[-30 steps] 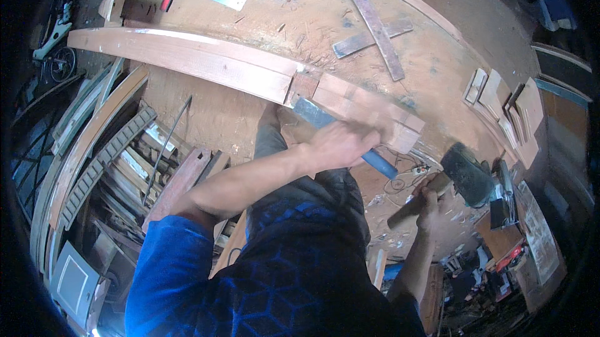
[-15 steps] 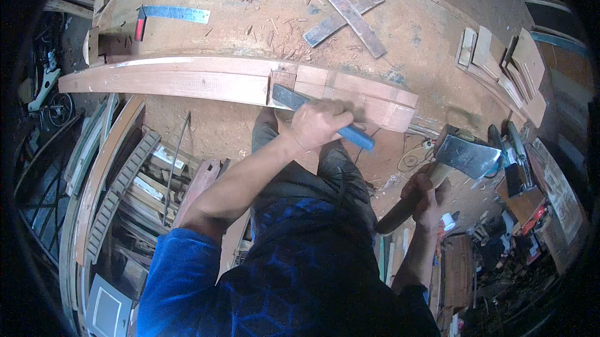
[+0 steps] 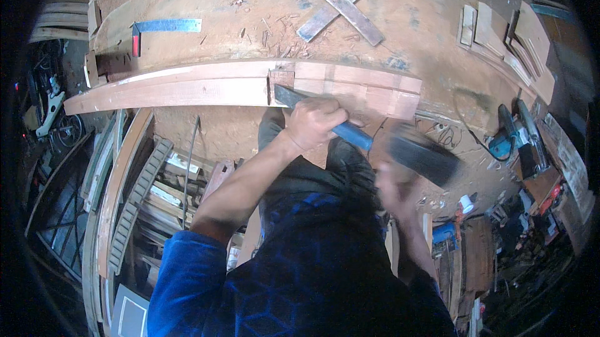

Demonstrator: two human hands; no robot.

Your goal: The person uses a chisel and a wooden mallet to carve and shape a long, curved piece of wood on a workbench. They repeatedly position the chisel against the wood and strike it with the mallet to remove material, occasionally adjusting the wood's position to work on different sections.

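My left hand (image 3: pixel 314 125) is wrapped round a chisel (image 3: pixel 354 135) with a blue handle. Its flat steel blade slants up to the left, the tip at a shallow cut recess (image 3: pixel 281 78) in a long pinkish timber beam (image 3: pixel 187 91). At the right, my right hand (image 3: pixel 397 188), smeared by motion, grips a hatchet (image 3: pixel 424 154). The hatchet's dark head is blurred and stands just right of the chisel's handle end, apart from it. Pencil-like marks cross the beam to the right of the recess.
On the wooden worktop (image 3: pixel 231 43) lie wood chips, a try square (image 3: pixel 167 25) and two crossed metal strips (image 3: pixel 340 0). Thin wooden offcuts (image 3: pixel 509 43) stand at the far right. Stacked boards (image 3: pixel 122 193) lean at the lower left; a power tool (image 3: pixel 503 143) sits right.
My right hand has swung the hatchet up and left, nearer the chisel handle. My left hand keeps its hold, the chisel tip still at the recess. The whole view has shifted slightly.
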